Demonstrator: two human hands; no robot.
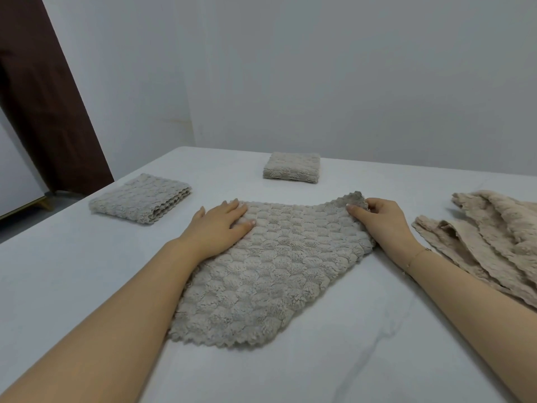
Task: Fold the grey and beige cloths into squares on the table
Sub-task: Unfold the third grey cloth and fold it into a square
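**A:** Start with what lies closest. What is it?

**B:** A grey cloth (270, 274) spread over the white table (72, 271), its near edge toward the person. It is plush, quilted in a scale-like pattern of puffed cells, with a zigzag trim along the border. It lies mostly flat, roughly a skewed four-sided shape, and its far right corner is lifted slightly.

**A:** And the hands?

**B:** The left hand (216, 228) lies flat on the cloth's far left part, fingers straight and pressing down. The right hand (380, 221) pinches the far right corner, thumb and fingers curled on the trim. A thin bracelet (415, 257) circles that wrist.

**A:** Anything to the side?

**B:** On the right, a heap of beige cloths (491, 242), unfolded and rumpled, same fluffy texture and zigzag edging, touching the table and apart from the grey one.

**A:** Further back?

**B:** At the left, a folded grey cloth (139, 197), a neat layered rectangle showing its stacked edges on the right side. Beyond the middle, a smaller folded cloth (292, 167), nearly square, thick and compact. Behind the table, a plain pale wall (319, 77), and at the far left a dark brown panel (37, 97).

**A:** Any containers, labels or writing?

**B:** I can make out none on anything here.
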